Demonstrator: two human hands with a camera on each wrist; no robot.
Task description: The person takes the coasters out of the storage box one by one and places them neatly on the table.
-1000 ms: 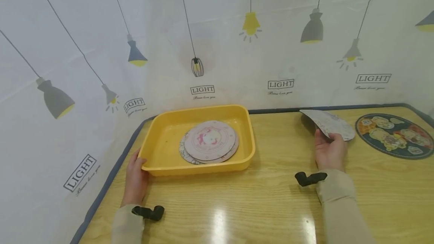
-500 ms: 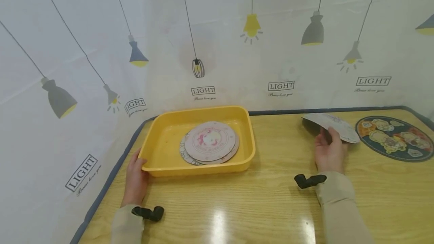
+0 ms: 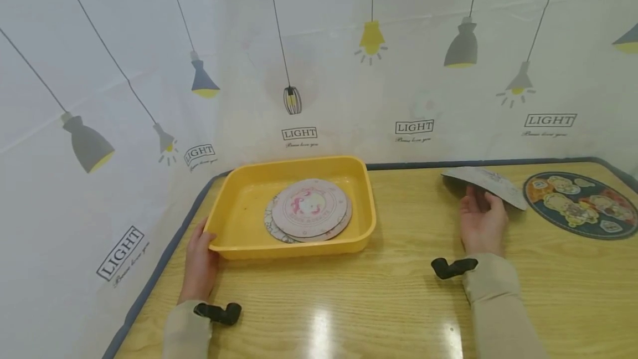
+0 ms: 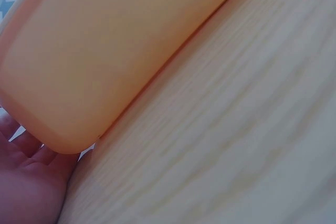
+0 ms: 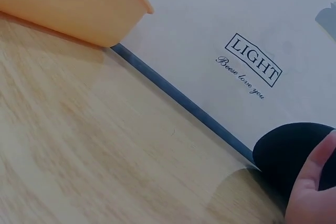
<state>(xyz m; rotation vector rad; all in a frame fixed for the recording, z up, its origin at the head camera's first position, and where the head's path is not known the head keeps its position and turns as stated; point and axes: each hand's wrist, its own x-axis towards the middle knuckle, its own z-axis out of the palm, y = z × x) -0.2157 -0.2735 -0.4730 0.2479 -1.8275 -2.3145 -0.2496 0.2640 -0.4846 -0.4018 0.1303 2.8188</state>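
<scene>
My left hand (image 3: 201, 254) grips the front left corner of a yellow plastic tray (image 3: 291, 248), with the thumb over its rim. In the left wrist view, the fingers (image 4: 26, 142) lie against the tray's outer wall. Inside the tray sits a small stack of round mats (image 3: 309, 208); the top one is pale pink with a printed figure. To the right, my right hand (image 3: 482, 223) holds another round mat (image 3: 490, 181), tilted, its pale printed face up. Its black underside (image 5: 289, 153) shows in the right wrist view. Some right fingertips are hidden beneath it.
A dark round mat with cartoon figures (image 3: 580, 204) lies flat at the far right, close to the held mat. The wooden table (image 3: 359, 298) meets a white wall covering (image 3: 339, 82) with printed lamps. Dark edging (image 3: 406, 163) runs along the table's back and left.
The mat in my right hand has shifted slightly right and down. My right thumb has moved from the mat's upper face to its near edge. The left hand and tray stay put.
</scene>
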